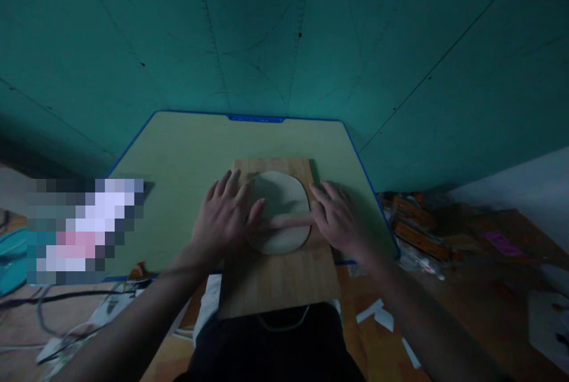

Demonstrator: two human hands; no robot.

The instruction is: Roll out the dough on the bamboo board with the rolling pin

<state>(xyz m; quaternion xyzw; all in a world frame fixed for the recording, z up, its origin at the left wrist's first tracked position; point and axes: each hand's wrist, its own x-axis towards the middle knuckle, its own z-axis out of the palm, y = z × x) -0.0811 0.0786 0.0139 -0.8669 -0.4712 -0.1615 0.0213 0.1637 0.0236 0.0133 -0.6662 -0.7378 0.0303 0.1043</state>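
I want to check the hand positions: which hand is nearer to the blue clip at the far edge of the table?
Left. The left hand lies almost straight below the blue clip; the right hand lies further out to the side. Both press flat on the rolling pin.

The wooden board (280,275) is taken up across its middle by the flat dough (280,198) and the rolling pin (288,222), with the left hand (224,216) and right hand (340,222) flat on the pin's ends. Bare board lies near the person, and the green table (186,157) is open left of and beyond the board. Right of the table's edge, clutter (413,228) crowds the floor.
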